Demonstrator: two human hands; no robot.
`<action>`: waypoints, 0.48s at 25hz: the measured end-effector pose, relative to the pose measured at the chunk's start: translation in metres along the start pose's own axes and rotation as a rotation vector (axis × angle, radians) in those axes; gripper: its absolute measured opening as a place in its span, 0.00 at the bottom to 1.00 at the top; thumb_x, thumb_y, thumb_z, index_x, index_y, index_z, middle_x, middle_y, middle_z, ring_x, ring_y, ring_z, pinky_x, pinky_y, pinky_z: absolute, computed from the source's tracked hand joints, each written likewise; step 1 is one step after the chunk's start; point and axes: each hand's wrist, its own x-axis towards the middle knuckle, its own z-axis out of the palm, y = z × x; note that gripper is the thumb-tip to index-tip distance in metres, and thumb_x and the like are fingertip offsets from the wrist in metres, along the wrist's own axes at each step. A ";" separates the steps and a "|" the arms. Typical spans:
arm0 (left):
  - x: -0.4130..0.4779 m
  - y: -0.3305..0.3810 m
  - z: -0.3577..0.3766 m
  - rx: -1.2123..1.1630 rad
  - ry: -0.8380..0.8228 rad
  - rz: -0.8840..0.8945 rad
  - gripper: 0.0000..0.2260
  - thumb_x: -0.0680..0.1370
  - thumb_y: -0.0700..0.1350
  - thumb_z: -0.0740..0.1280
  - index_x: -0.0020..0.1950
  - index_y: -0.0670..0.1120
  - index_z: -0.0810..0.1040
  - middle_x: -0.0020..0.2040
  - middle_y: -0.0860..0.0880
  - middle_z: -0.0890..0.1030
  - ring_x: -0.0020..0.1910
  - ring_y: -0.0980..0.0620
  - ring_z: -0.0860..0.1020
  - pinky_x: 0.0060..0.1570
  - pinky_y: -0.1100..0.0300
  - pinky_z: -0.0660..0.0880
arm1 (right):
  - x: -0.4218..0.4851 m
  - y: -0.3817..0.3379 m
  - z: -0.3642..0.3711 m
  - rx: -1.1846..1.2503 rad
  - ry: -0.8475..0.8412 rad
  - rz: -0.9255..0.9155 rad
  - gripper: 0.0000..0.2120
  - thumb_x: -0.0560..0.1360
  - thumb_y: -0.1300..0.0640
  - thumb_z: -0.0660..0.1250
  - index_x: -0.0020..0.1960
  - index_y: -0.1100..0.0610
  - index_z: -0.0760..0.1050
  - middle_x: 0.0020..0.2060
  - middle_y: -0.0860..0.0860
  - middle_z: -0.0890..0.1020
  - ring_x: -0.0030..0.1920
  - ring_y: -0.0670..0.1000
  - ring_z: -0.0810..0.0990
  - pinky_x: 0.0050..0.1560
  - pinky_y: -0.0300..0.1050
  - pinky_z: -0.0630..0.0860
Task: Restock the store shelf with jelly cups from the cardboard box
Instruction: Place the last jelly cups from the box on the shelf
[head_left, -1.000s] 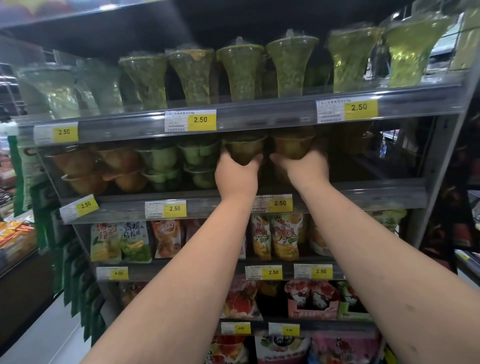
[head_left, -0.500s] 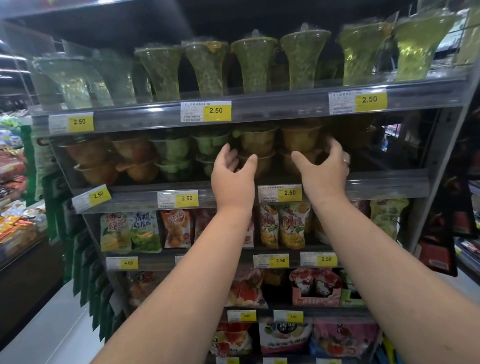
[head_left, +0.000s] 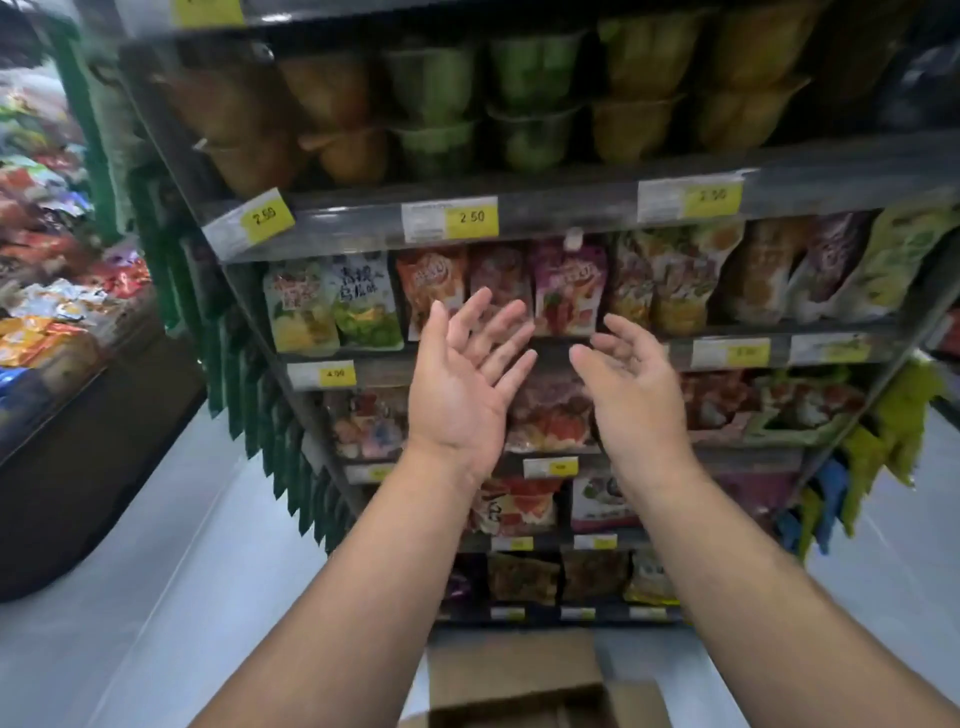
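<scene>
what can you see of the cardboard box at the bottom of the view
Only the top of the box shows, cut off by the lower edge of the picture. It is plain brown cardboard, open, with one flap folded up toward the shelf and another to the right. The inside is dark, so its contents cannot be made out. It sits low on the pale floor in front of the bottom shelves, below and between the forearms. Neither hand touches it.
</scene>
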 end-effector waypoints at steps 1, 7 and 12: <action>-0.006 -0.004 -0.017 0.007 0.005 -0.028 0.23 0.83 0.59 0.51 0.68 0.47 0.73 0.63 0.41 0.81 0.63 0.43 0.79 0.65 0.48 0.73 | -0.011 0.014 0.004 -0.008 -0.017 0.032 0.19 0.76 0.54 0.70 0.65 0.46 0.71 0.57 0.44 0.77 0.51 0.39 0.79 0.50 0.37 0.75; -0.050 -0.065 -0.174 0.235 0.220 -0.266 0.22 0.84 0.57 0.50 0.73 0.49 0.69 0.64 0.46 0.80 0.65 0.48 0.77 0.68 0.49 0.70 | -0.091 0.147 0.037 -0.152 -0.094 0.381 0.21 0.76 0.53 0.70 0.68 0.47 0.71 0.60 0.46 0.78 0.55 0.45 0.79 0.55 0.46 0.77; -0.085 -0.139 -0.287 0.495 0.475 -0.453 0.11 0.82 0.48 0.63 0.65 0.53 0.71 0.62 0.49 0.78 0.63 0.50 0.77 0.66 0.51 0.73 | -0.136 0.262 0.033 -0.360 -0.201 0.643 0.24 0.76 0.54 0.70 0.71 0.50 0.69 0.63 0.48 0.76 0.55 0.46 0.76 0.57 0.43 0.72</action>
